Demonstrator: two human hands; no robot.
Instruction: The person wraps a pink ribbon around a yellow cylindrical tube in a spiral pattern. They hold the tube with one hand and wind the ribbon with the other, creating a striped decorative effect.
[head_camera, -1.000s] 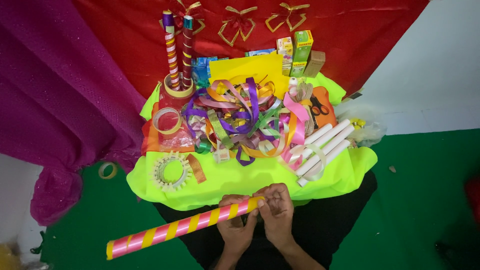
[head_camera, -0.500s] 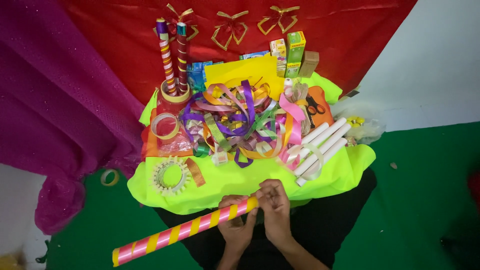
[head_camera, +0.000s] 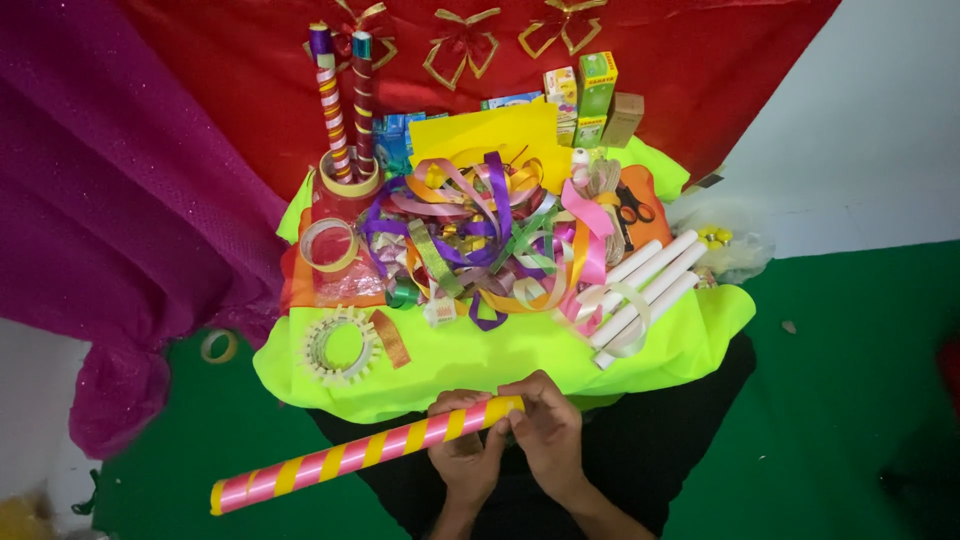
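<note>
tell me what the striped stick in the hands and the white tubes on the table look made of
Striped stick: probably a tube wrapped in glossy pink and yellow ribbon or tape; it glints. White tubes: likely matte paper or plastic rolls, plain, no shine; hard to tell which.

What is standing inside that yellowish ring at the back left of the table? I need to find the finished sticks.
Two upright striped sticks stand inside the tape ring. Their lower ends are hidden by the ring's wall.
</note>
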